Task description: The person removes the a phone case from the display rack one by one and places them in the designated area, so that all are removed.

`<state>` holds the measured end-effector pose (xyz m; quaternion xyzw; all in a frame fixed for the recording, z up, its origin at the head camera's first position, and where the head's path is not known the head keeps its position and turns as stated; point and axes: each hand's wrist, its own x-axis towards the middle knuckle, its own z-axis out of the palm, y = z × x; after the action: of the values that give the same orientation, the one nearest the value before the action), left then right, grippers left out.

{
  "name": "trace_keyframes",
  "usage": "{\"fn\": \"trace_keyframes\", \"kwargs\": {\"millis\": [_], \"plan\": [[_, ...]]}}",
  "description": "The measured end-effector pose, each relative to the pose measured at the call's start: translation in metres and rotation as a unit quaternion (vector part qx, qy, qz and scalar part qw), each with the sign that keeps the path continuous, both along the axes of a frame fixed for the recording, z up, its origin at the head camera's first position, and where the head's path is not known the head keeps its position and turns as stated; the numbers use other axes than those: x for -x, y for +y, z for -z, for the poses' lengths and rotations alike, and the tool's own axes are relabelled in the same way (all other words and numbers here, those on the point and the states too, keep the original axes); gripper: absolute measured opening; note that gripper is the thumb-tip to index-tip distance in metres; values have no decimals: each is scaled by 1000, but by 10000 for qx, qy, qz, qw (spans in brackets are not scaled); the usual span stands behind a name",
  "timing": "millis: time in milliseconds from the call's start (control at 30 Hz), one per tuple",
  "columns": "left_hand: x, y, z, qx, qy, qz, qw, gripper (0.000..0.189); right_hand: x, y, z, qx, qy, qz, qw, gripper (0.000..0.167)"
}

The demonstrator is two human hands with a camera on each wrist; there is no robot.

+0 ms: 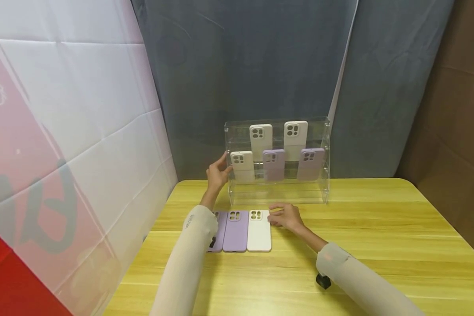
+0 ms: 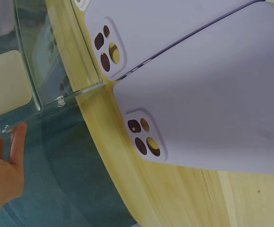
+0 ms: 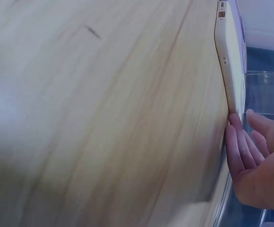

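Observation:
My left hand (image 1: 218,173) grips the left side panel of a clear acrylic display stand (image 1: 278,188), thumb in front and fingers at the outer side. A white phone case (image 1: 259,235) lies on the table before the stand, its camera cutouts at the far end. Fingertips of my right hand (image 1: 287,216) touch its right edge near the far corner; in the right wrist view the thumb sits slightly apart above it. Left of the white case lie a purple phone case (image 1: 235,235) and another purple phone case (image 1: 221,230), partly hidden by my left sleeve.
On the stand's upper tier lean two white cases (image 1: 261,142). The lower tier holds a white case (image 1: 242,167) and two purple cases (image 1: 274,166). A grey curtain (image 1: 253,66) hangs behind the wooden table (image 1: 371,219), and a white printed sheet (image 1: 102,101) hangs on the left.

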<state>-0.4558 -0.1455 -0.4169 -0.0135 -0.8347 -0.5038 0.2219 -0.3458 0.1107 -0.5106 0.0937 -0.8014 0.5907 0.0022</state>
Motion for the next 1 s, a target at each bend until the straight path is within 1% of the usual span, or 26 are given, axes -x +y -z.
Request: {"fn": "trace_keyframes", "kwargs": {"millis": [200,333,400,500,667,733,867,1000], "plan": [[-2,2,-1,-2,5,1,10000,60,1,9,2,186,-1,-227,9996,38],[-1,3,-1,-53,-73,-5,10000,60,1,16,2,148,113,-306,9994,38],[-1,2,-2,-103,-112,-6,9999,60,1,19,0,31,211,-315,9993,38],[-1,1,-3,-126,-112,-10,9999,60,1,24,-4,11,305,-320,9990,37],[-2,0,-4,-92,-85,-35,9999,60,3,34,-10,220,476,-519,9973,39],[-2,0,-4,-98,-129,-23,9999,60,6,40,-12,176,519,-550,9970,39],[-1,0,-3,-139,-210,7,9997,61,10,51,-17,45,486,-360,9982,39],[-2,1,-2,-130,-184,-2,9997,61,12,62,-21,-142,520,-101,9985,39]]}}
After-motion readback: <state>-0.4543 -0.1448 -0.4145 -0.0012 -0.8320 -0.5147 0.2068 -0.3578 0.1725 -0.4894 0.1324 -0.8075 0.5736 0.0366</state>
